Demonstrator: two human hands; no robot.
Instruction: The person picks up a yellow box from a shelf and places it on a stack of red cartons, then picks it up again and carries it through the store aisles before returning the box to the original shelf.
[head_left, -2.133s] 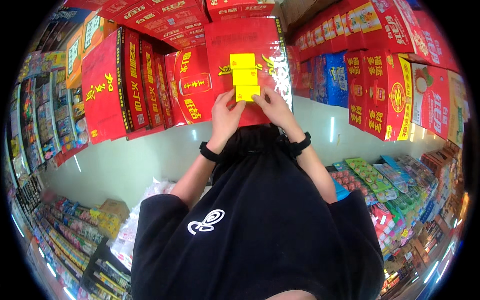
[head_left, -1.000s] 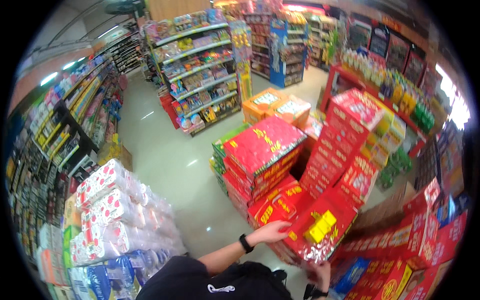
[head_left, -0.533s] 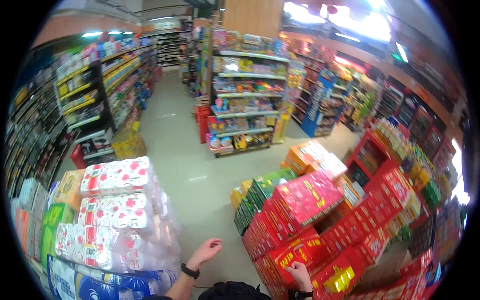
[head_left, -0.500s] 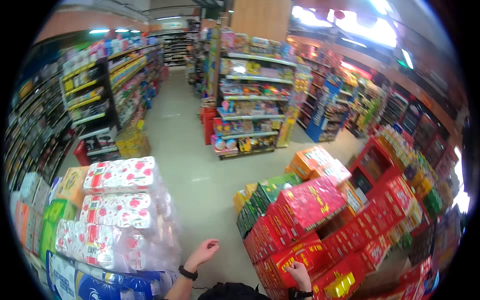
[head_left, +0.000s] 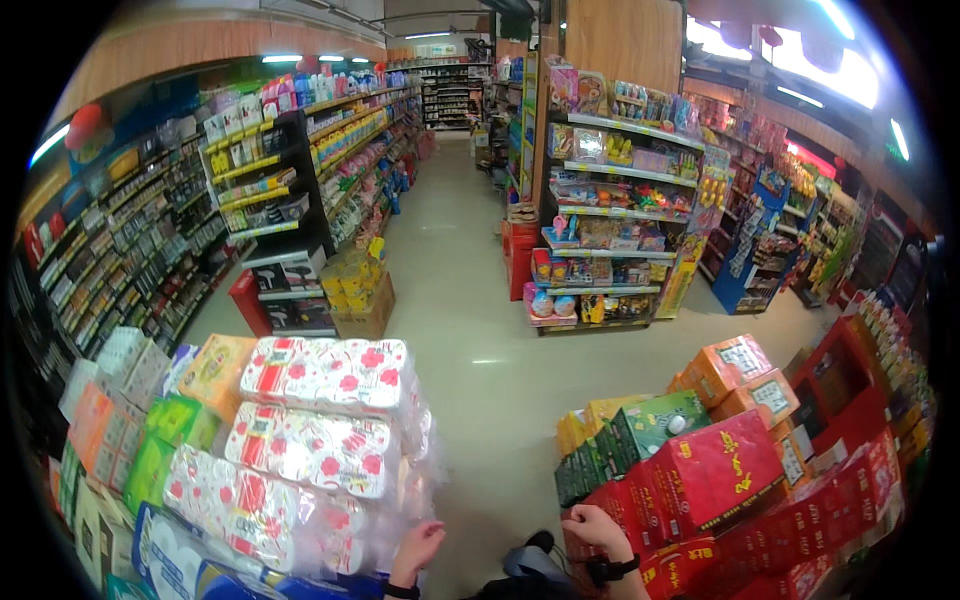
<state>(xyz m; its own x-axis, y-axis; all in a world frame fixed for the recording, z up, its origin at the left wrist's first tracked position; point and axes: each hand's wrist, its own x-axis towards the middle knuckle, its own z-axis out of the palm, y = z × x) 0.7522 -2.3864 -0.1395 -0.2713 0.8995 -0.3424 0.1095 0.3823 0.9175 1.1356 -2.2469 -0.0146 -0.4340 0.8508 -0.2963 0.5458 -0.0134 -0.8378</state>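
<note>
My left hand (head_left: 418,546), with a dark band at its wrist, hangs beside a stack of toilet paper packs (head_left: 318,450) in clear wrap with red flower prints. Its fingers are loosely curved and I see nothing in them. Farther right, my right hand (head_left: 594,526) also wears a dark band. Its fingers are curled in, with nothing visible in them. This hand is nearest to a pile of red gift boxes (head_left: 715,465); whether it touches them I cannot tell. Between the hands, my shoe (head_left: 540,541) shows on the floor.
A pale tiled aisle (head_left: 450,270) runs ahead between a shelf unit (head_left: 620,220) of toys and snacks and a dark shelf (head_left: 262,190). Yellow tubs (head_left: 352,280) sit on a carton by the dark shelf. Green boxes (head_left: 650,430) and orange boxes (head_left: 735,370) stand at the right.
The view has swung left, so shelves and stacks have shifted right in it. My left hand is lower, beside the paper packs. My right hand is now at the left edge of the red boxes.
</note>
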